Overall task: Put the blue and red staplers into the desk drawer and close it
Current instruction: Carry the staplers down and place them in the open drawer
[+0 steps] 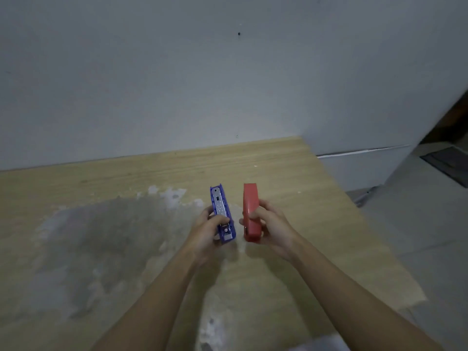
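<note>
My left hand (206, 233) grips the blue stapler (222, 214) around its near half, its metal underside turned up toward me. My right hand (269, 228) grips the red stapler (251, 212) from the right side, smooth red top facing me. Both staplers point away from me, side by side and a small gap apart, held above the wooden desk top (291, 173). No drawer shows in this view.
The desk top has a large worn grey patch (101, 239) across its left and middle. A white wall (177, 72) stands right behind the desk. The desk's right edge (354, 211) drops to a grey floor (430, 236).
</note>
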